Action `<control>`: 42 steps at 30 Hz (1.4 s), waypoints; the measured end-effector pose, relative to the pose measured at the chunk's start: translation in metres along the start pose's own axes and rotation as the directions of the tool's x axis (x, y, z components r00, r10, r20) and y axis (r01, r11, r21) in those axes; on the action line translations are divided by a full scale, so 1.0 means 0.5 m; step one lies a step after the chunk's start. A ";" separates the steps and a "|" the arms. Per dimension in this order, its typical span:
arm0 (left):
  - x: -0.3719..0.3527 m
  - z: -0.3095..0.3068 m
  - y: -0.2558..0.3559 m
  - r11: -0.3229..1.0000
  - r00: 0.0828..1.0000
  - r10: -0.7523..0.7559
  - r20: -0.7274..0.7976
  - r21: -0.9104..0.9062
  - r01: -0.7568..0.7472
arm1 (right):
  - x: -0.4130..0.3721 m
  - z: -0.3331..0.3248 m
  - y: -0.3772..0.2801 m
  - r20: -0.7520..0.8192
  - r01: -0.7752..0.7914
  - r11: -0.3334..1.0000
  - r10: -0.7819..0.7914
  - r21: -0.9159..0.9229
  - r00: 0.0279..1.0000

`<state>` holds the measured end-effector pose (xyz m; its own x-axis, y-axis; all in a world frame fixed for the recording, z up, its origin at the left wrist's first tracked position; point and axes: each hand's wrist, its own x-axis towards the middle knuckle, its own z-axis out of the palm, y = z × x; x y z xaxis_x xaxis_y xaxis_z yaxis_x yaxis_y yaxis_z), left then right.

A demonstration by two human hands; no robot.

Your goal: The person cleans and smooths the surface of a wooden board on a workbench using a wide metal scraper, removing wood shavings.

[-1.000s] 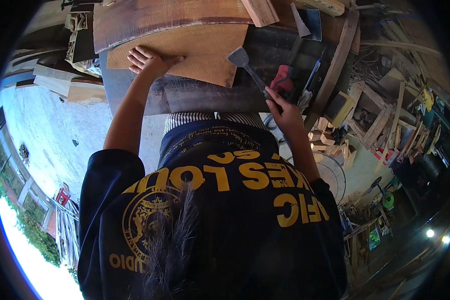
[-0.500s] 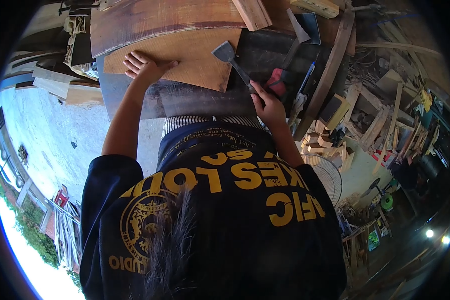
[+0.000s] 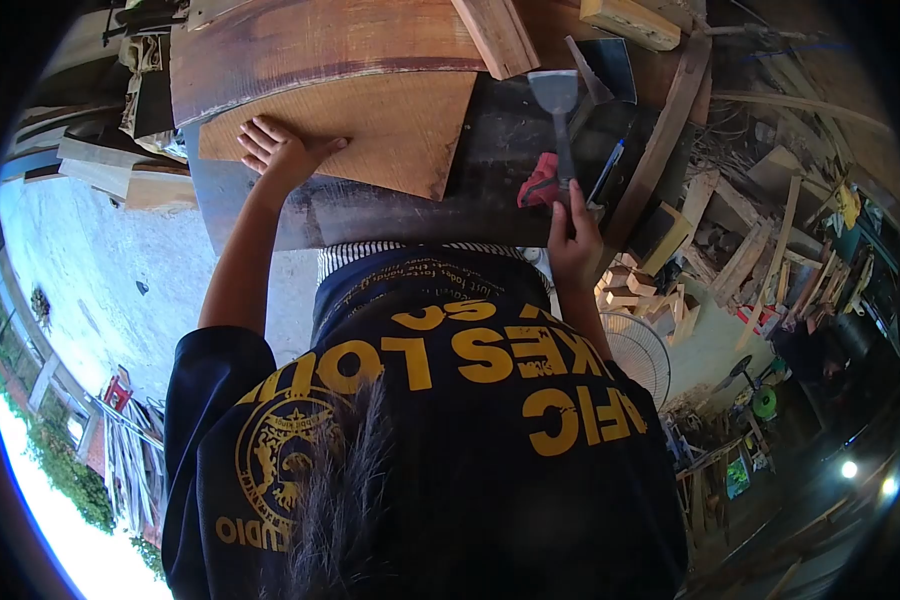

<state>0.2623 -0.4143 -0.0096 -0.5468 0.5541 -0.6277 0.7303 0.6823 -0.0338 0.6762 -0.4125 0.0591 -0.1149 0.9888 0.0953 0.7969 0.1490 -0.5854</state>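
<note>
The left hand (image 3: 280, 150) lies flat with its fingers spread on the pale wooden panel (image 3: 400, 125) at the upper left of the frame, and it grips nothing. The right hand (image 3: 573, 238) is closed round the handle of the metal-bladed scraper (image 3: 560, 125), whose blade points up-frame over the dark bench top (image 3: 490, 150). I judge a clean stroke needs a shallow blade angle and the pressing palm well aside. Room is tight: a red object (image 3: 540, 185) and a blue pen (image 3: 607, 170) lie just beside the handle.
</note>
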 end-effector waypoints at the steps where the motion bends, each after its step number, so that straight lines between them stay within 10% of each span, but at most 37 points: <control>1: -0.001 0.000 0.000 1.000 1.000 0.003 -0.005 -0.015 -0.003 | 0.011 -0.003 0.000 0.006 0.001 1.000 -0.001 0.001 1.000; 34: -0.006 0.002 -0.002 0.999 0.999 0.038 -0.022 -0.034 -0.038 | 0.039 0.009 -0.010 0.042 0.096 0.981 -0.090 -0.168 0.995; 42: -0.006 0.003 -0.004 0.998 0.998 0.055 -0.039 -0.028 -0.056 | 0.048 0.044 -0.014 0.044 0.038 0.989 -0.045 0.144 0.998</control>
<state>0.2633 -0.4180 -0.0087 -0.5210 0.6090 -0.5980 0.7484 0.6629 0.0231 0.6551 -0.3899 0.0478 -0.1768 0.9805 0.0859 0.6981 0.1864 -0.6914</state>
